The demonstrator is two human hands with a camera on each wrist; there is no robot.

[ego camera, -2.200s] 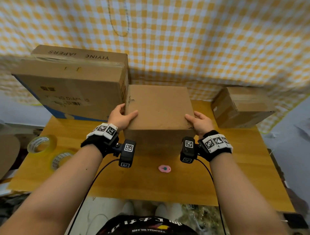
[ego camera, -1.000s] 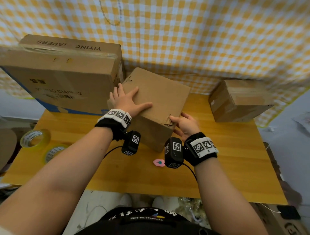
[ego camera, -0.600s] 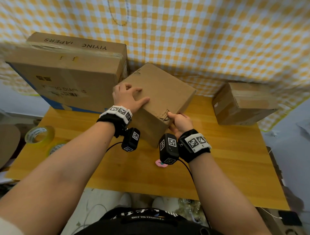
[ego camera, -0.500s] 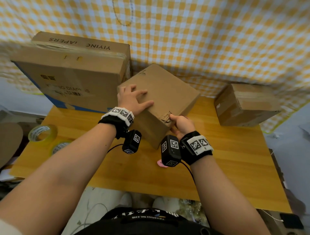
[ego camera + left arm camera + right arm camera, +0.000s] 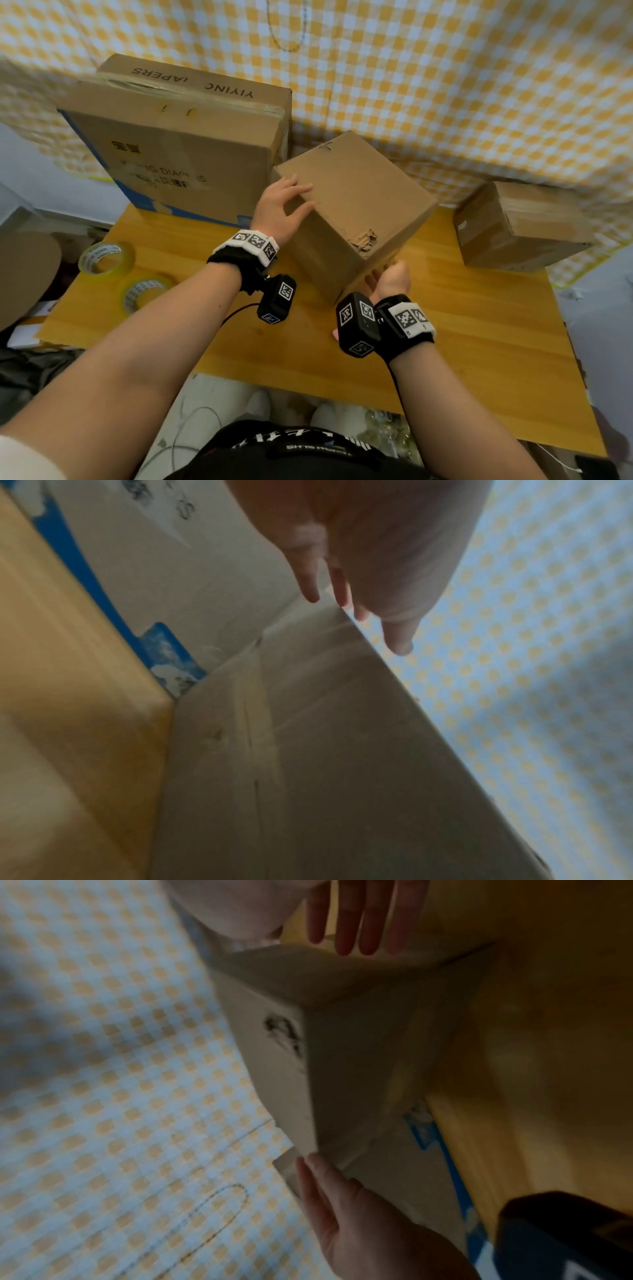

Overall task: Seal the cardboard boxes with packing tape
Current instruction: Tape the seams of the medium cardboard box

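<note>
A plain brown cardboard box [image 5: 356,205] stands tilted on one edge at the middle of the wooden table [image 5: 462,342], with a torn patch near its front corner. My left hand [image 5: 284,205] lies flat on its upper left face with fingers spread. My right hand [image 5: 390,277] is under the box's lower right side, its straight fingers [image 5: 356,920] against the cardboard [image 5: 342,1069]. In the left wrist view my left hand's fingers [image 5: 359,588] reach over the box's top edge [image 5: 325,750]. Two tape rolls [image 5: 106,262] [image 5: 145,294] lie at the table's left end.
A large printed carton [image 5: 178,150] stands at the back left, close against the tilted box. A smaller taped box [image 5: 513,226] sits at the back right. A pink object [image 5: 335,334] is mostly hidden behind my right wrist camera. A checkered cloth [image 5: 445,85] hangs behind.
The box has turned from square-on to corner-first and tilted up. My right hand has slipped from its torn corner down under the lower edge. My left hand has stayed on top.
</note>
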